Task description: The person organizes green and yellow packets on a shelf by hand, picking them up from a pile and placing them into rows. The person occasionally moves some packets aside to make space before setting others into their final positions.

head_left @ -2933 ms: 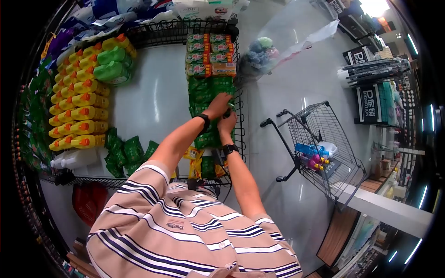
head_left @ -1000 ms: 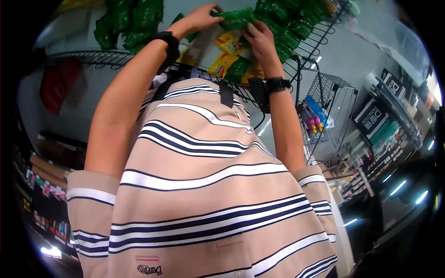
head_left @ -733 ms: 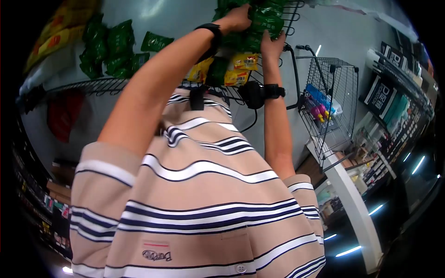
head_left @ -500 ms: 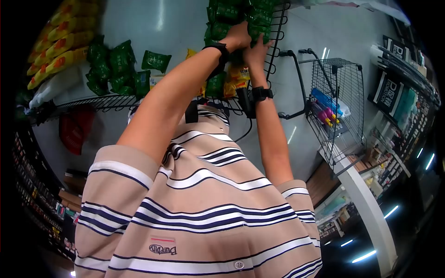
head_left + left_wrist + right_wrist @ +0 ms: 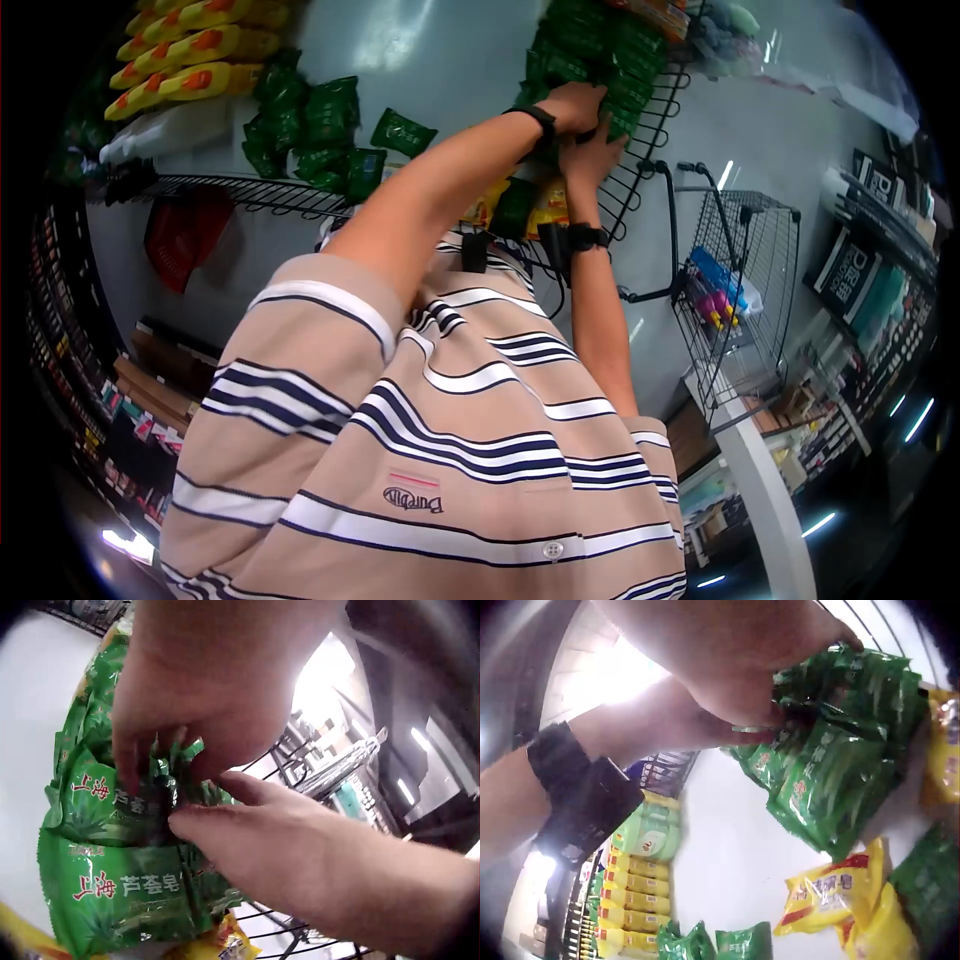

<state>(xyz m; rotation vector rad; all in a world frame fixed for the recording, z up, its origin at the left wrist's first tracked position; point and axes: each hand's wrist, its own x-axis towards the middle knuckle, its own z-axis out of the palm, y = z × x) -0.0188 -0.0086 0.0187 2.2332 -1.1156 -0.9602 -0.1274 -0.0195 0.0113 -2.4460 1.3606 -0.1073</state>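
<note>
Green soap packets [image 5: 565, 42] are stacked in rows along the right side of the display in the head view. My left hand [image 5: 575, 108] reaches over their near end; in the left wrist view that hand [image 5: 206, 712] has its fingers curled down round a green packet's edge. Just nearer my body, my right hand [image 5: 592, 158] touches the same stack. Its thumb and fingers lie extended against the packets [image 5: 127, 885] in the left wrist view. The right wrist view has the right hand [image 5: 757, 660] above the pile [image 5: 832, 787], its fingertips partly hidden.
Yellow packets [image 5: 829, 896] lie beside the pile. Loose green packets [image 5: 403, 132] and yellow bottles [image 5: 210, 82] are to the left. A wire rim [image 5: 640, 165] borders the display. A shopping cart [image 5: 745, 290] with goods stands to the right.
About one second ago both hands held a green packet up over the yellow ones; now they are together at the green stack. The head view has shifted.
</note>
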